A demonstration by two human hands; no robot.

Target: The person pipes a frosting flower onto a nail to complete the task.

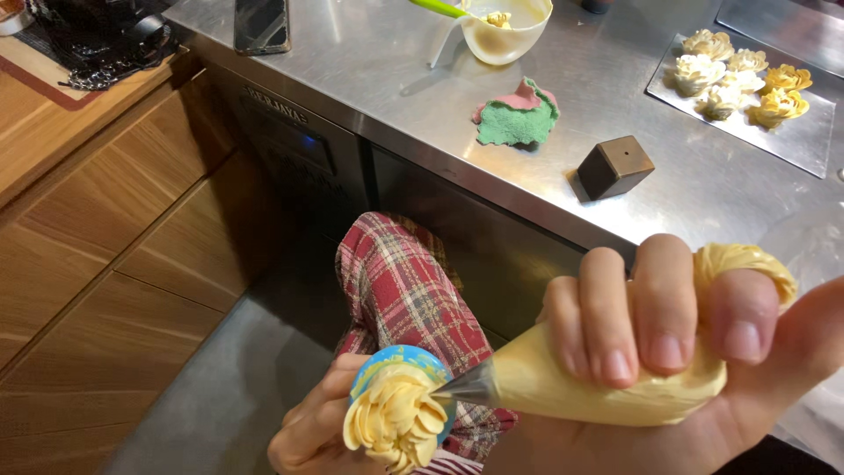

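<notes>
A big shiny metal counter (396, 79) fills the top of the view. Below it is a dark cabinet front, and to the left are brown wooden drawers (105, 264). The floor (220, 396) is grey.

On the counter, far right, lies a flat metal tray (804, 141) with cream and yellow icing flowers (743, 84) on it. Near the top stands a pale plastic bowl (505, 31) with a green-handled tool inside. A dark phone (261, 24) lies flat at the top left. A green and pink cloth (519, 114) sits crumpled in the middle. Just right of it stands a small dark brown block (615, 165).

A knee in red checked trousers (400, 281) shows under the counter edge.

The right hand (686, 352) is close to the camera, palm up. Its fingers are curled tight around a piping bag (580, 383) full of pale yellow cream. The bag's twisted end loops over the thumb side. The metal tip (466, 387) points left and touches a yellow cream flower (396, 422).

The flower sits on a small blue round stand (400, 359). The left hand (312, 431) is low down, and its fingers pinch under that stand.
</notes>
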